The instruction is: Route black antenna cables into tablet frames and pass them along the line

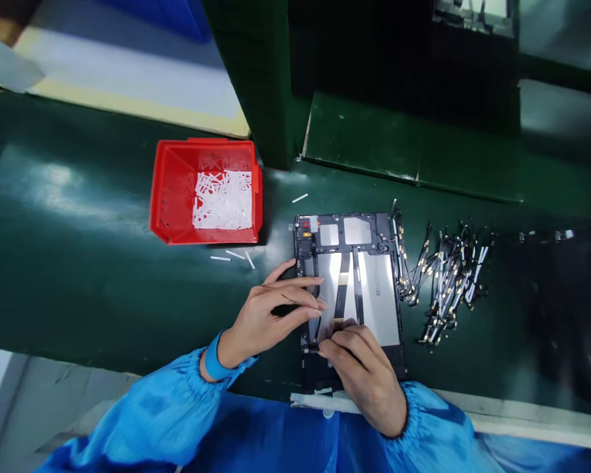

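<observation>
An opened tablet (381, 295) lies on the bench in front of me, its inside facing up, with silver battery panels and dark flat ribbon cables. My left hand (261, 322) reaches over the tablet's left side. Its thumb and forefinger tips meet above a thin black cable, and the other fingers stretch over the edge; whatever the pinch holds is hidden. Low on the tablet, my right hand (367, 371) has its fingers pressed together at the left inner edge, close to the same cable run. The fingers cover what they grip.
Left of the tablet stands a red bin (175, 197) with many small white strips (226, 203). Several loose strips (250, 259) lie below it. To the right is a heap of thin black cables (448, 282). A green-covered post (270, 98) and ledge (369, 144) rise behind.
</observation>
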